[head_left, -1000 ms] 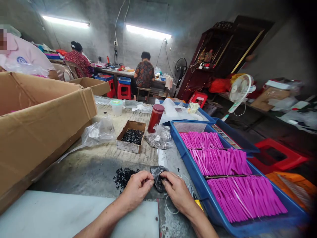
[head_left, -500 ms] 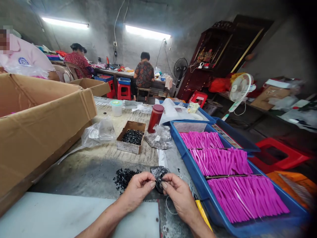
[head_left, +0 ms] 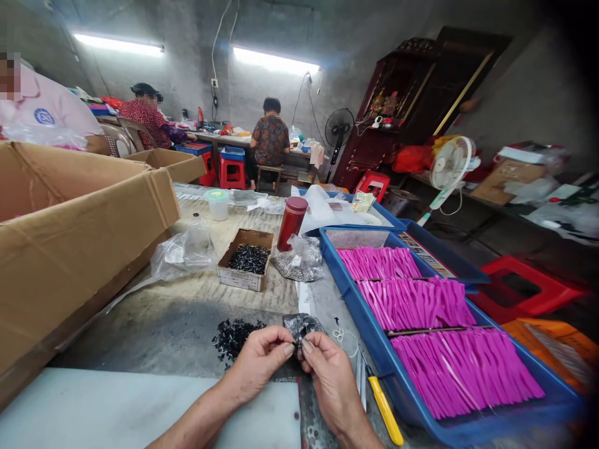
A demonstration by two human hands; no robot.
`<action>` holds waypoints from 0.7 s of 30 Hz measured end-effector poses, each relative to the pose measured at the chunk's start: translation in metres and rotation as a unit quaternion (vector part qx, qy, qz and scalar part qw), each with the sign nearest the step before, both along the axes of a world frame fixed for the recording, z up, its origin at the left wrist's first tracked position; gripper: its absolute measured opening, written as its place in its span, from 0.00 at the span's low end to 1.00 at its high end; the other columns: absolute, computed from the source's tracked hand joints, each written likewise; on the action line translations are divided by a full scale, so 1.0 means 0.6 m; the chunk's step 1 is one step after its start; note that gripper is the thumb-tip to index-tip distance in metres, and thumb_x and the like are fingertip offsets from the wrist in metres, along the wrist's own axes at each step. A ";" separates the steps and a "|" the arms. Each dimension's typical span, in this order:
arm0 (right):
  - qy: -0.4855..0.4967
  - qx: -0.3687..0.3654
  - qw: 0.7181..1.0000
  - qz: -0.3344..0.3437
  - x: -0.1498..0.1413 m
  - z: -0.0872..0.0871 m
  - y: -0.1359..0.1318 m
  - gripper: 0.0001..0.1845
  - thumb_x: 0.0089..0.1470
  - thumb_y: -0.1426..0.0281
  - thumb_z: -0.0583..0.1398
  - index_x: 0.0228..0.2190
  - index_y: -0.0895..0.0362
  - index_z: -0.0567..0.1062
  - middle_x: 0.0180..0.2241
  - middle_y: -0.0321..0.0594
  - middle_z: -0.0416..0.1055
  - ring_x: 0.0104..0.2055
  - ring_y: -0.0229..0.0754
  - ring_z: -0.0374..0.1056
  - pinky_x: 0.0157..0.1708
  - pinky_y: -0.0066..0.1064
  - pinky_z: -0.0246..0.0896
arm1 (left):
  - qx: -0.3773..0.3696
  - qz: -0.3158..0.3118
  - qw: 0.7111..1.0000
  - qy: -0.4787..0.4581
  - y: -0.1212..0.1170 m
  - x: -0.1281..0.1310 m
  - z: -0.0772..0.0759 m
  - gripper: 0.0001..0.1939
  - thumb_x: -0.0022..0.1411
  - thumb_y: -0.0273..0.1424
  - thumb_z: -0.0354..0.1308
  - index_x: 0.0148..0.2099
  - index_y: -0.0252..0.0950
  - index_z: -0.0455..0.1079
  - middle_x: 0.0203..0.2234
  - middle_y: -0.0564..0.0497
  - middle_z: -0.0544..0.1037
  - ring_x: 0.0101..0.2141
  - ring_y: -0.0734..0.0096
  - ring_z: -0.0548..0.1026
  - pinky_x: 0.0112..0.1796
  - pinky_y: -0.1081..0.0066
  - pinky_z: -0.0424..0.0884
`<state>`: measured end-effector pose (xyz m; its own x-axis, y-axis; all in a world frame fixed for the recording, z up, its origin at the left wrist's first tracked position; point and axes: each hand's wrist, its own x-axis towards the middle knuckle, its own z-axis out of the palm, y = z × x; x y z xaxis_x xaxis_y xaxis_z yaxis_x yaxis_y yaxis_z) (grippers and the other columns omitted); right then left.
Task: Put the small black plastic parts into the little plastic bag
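Note:
My left hand (head_left: 262,358) is pinched closed, with a small black part (head_left: 296,347) between thumb and forefinger. My right hand (head_left: 330,377) is pinched closed too, its fingertips meeting the left ones at that part, whose exact kind is too small to tell. Just behind the fingers lies a black plastic bag (head_left: 302,323), partly hidden by them. Left of the hands is a loose heap of small black parts (head_left: 234,340). A yellow-handled tool (head_left: 384,408) rests to the right of my right hand, next to the blue crate.
Bundled magenta strips (head_left: 463,368) fill a blue crate (head_left: 339,284) on the right. Farther back stand a small carton (head_left: 241,279) of black pieces, a red flask (head_left: 292,224) and a clear bag (head_left: 299,265). A big cardboard box (head_left: 84,249) flanks the left; people sit behind.
My right hand has moved left and its fingertips have closed in on the left ones. More of the yellow-handled tool shows. The left hand has barely moved.

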<state>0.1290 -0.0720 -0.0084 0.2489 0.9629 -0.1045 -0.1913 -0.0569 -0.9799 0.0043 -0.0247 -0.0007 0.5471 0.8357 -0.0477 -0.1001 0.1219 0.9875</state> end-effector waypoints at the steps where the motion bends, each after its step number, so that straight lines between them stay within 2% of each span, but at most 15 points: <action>1: 0.005 -0.001 1.000 -0.002 -0.001 0.000 0.000 0.12 0.42 0.63 0.58 0.18 0.58 0.66 0.16 0.30 0.56 0.20 0.33 0.51 0.21 0.24 0.48 | -0.003 -0.001 1.000 -0.003 0.000 0.000 0.001 0.12 0.48 0.36 0.57 0.27 0.31 0.65 0.19 0.55 0.65 0.22 0.78 0.61 0.25 0.78 0.58; 10: 0.028 0.005 1.000 -0.008 -0.004 -0.006 -0.001 0.11 0.43 0.64 0.58 0.19 0.59 0.66 0.16 0.30 0.57 0.20 0.32 0.50 0.21 0.24 0.47 | -0.003 -0.007 1.000 -0.013 -0.002 0.002 -0.001 0.10 0.48 0.34 0.56 0.27 0.30 0.65 0.20 0.53 0.69 0.25 0.75 0.65 0.29 0.75 0.61; 15: 0.031 0.003 0.999 -0.011 -0.004 -0.007 -0.002 0.10 0.44 0.65 0.58 0.20 0.59 0.67 0.17 0.31 0.57 0.20 0.33 0.51 0.22 0.25 0.48 | 0.046 -0.002 0.999 0.021 -0.002 0.003 -0.005 0.08 0.50 0.32 0.54 0.27 0.30 0.66 0.22 0.52 0.69 0.26 0.74 0.66 0.30 0.75 0.62; 21: 0.032 0.002 0.999 -0.018 -0.003 -0.003 -0.002 0.11 0.43 0.64 0.58 0.19 0.59 0.66 0.16 0.31 0.58 0.20 0.33 0.51 0.22 0.25 0.47 | 0.145 0.014 0.985 0.092 -0.002 0.000 0.004 0.08 0.52 0.30 0.52 0.26 0.31 0.68 0.21 0.52 0.69 0.26 0.74 0.66 0.30 0.75 0.62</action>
